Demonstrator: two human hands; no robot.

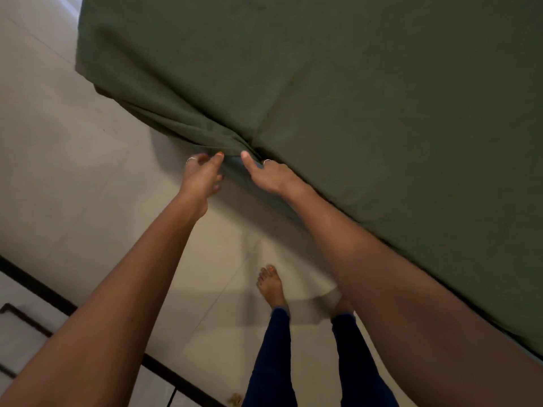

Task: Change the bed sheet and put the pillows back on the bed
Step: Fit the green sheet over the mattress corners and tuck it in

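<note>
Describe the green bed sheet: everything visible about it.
The green bed sheet is a dark olive, matte woven-looking cloth spread mostly smooth over the bed top, filling the upper right of the view. At the near corner it bunches into diagonal folds hanging over the edge above the pale floor. The left hand pinches that gathered fabric; the right hand presses on it at the corner.

Bed (382, 218) covered across its top by a dark green sheet (338, 83), fabric bunched into folds at the near corner. Pale tiled floor (88, 177) alongside; two bare feet (271, 284) stand on it.
</note>
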